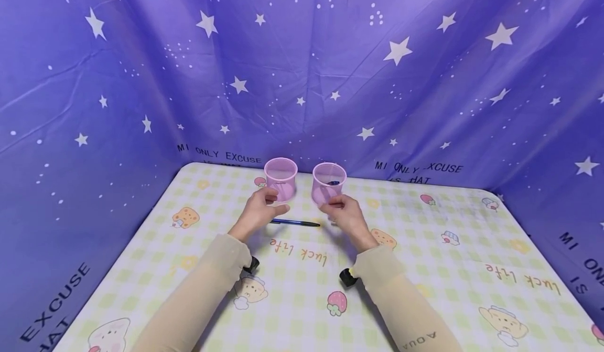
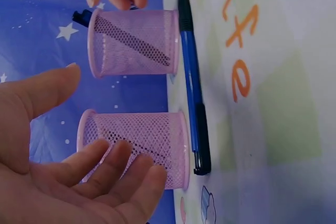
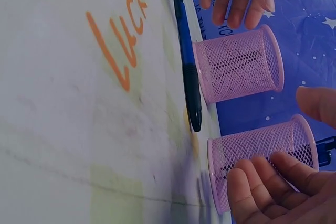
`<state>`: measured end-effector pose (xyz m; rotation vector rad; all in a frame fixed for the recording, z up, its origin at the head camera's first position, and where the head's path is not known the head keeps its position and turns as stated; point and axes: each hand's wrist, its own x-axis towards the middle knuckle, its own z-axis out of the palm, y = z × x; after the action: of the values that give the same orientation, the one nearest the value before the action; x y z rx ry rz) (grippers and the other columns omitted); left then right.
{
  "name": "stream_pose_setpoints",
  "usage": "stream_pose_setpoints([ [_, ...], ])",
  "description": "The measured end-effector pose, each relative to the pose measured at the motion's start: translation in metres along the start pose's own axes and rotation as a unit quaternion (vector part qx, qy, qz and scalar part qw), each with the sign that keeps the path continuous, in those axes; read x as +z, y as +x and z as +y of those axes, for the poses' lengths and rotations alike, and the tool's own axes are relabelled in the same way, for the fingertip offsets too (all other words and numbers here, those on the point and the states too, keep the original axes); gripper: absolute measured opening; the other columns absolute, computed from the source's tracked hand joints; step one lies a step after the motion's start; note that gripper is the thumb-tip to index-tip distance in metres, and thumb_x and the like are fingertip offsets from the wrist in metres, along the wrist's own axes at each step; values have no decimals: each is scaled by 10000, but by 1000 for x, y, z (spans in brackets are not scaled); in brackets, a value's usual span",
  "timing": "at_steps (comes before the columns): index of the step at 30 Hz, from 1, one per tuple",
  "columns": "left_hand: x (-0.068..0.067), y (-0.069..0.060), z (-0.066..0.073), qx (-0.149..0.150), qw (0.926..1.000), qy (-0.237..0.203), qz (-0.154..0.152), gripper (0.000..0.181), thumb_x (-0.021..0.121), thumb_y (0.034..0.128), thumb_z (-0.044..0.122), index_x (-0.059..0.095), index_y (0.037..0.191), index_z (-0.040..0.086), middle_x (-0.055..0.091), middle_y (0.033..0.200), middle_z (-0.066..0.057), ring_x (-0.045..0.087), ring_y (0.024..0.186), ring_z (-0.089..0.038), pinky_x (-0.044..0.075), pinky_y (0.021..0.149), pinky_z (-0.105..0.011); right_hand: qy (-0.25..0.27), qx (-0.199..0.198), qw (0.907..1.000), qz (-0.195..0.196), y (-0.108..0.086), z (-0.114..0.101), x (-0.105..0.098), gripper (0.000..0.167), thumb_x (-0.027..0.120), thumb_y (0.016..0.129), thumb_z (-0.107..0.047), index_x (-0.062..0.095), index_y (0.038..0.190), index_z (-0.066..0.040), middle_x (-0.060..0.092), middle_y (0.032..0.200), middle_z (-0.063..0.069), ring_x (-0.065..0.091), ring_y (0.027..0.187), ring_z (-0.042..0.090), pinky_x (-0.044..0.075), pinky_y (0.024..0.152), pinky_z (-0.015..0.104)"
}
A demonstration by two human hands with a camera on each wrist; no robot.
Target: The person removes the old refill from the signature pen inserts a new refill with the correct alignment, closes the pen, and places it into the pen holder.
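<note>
Two pink mesh pen holders stand upright side by side at the far side of the table. My left hand (image 1: 257, 211) is beside the left pen holder (image 2: 176, 129), its fingers relaxed and spread from the thumb. Alongside the right pen holder (image 2: 142, 22), my right hand (image 1: 350, 216) has the same loose shape. I cannot tell whether either hand touches the mesh. A dark pen (image 2: 81, 18) leans inside the right holder, its end above the rim. Dark marks show through the left holder's mesh, unclear in kind. A blue and black pen (image 1: 299, 223) lies crosswise in front of both holders.
A checked tablecloth (image 1: 453, 289) with cartoon prints covers the table. Behind the holders hangs a purple curtain with stars (image 1: 306, 68), close to the table's far edge, and it continues along both sides. Black straps (image 1: 348, 277) with cameras sit at my wrists.
</note>
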<state>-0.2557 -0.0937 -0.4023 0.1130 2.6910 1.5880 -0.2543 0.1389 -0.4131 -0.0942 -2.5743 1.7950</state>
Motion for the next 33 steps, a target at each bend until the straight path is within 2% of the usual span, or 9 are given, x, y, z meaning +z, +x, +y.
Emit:
stream_pose_setpoints([
  [4, 1, -2, 0, 108, 9999, 59, -55, 497, 767, 793, 207, 586, 1188, -35, 603, 1179, -199, 556, 1092, -315, 435, 955, -421, -161, -36, 9999, -47, -1, 1, 3, 368, 744, 802, -222, 625, 1066, 6, 619, 924, 118, 607, 814, 255, 519, 727, 367],
  [8, 3, -4, -1, 82, 9998, 166, -105, 489, 767, 796, 218, 596, 1185, -23, 614, 1161, -187, 566, 1083, -315, 447, 940, -413, -412, -64, 9991, -100, -2, 2, 6, 368, 752, 803, -278, 635, 1047, -28, 621, 912, 90, 583, 777, 191, 481, 688, 294],
  [16, 5, -6, -7, 101, 9992, 192, -321, 459, 759, 805, 195, 608, 1178, -25, 620, 1142, -184, 583, 1038, -297, 461, 922, -408, -586, -150, 9980, -200, -5, 1, 15, 395, 756, 800, -291, 641, 1056, -13, 633, 917, 100, 590, 772, 195, 490, 662, 294],
  [22, 2, -7, -11, -6, 9983, 234, -524, 478, 779, 771, 148, 611, 1188, -13, 625, 1151, -160, 577, 1083, -303, 439, 963, -410, -685, -133, 9973, -227, -7, 1, 19, 418, 748, 807, -290, 634, 1086, 0, 646, 950, 107, 594, 758, 193, 492, 641, 289],
  [29, 1, -8, -13, -35, 9976, 336, -602, 477, 772, 771, 134, 609, 1191, -21, 626, 1155, -163, 574, 1076, -303, 433, 966, -420, -744, -177, 9967, -256, -6, 2, 19, 407, 740, 812, -247, 624, 1104, 13, 638, 939, 103, 594, 745, 186, 497, 621, 285],
  [33, 1, -9, -14, 15, 9968, 548, -583, 407, 775, 761, 113, 645, 1126, -12, 648, 1089, -147, 584, 1021, -285, 445, 936, -411, -967, -196, 9944, -375, -6, 0, 20, 394, 744, 811, -249, 634, 1094, 2, 644, 945, 94, 595, 787, 196, 493, 662, 298],
])
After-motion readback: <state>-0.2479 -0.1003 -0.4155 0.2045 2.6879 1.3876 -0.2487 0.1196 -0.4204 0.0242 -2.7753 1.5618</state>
